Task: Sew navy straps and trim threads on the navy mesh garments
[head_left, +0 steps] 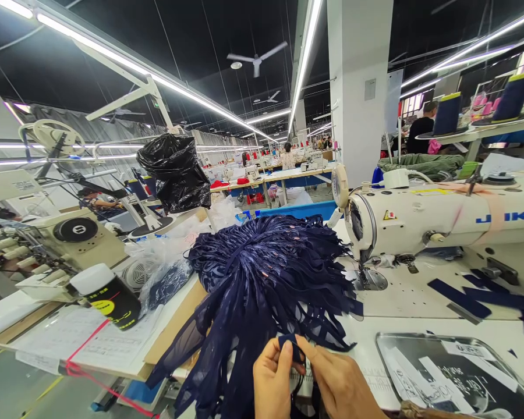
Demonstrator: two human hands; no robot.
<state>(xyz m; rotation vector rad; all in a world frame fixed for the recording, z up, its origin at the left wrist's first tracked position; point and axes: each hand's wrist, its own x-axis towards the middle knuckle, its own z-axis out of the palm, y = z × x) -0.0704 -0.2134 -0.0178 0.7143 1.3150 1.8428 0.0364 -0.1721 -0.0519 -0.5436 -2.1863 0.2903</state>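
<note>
My left hand (271, 378) and my right hand (338, 381) meet at the bottom centre. Both pinch one small navy fabric strip (291, 347) between thumbs and fingers. Just beyond them lies a large heap of navy fabric strips and sheer mesh (266, 279), spilling over the table's front edge. A white sewing machine (441, 218) stands to the right, its needle foot (369, 279) behind the heap. Loose navy strips (475, 294) lie on the machine bed.
A black bottle with a white cap (109, 297) lies on papers at the left. A black plastic bag (174, 171) hangs behind the heap. A dark tray with white labels (449, 369) sits at the lower right. People work at distant tables.
</note>
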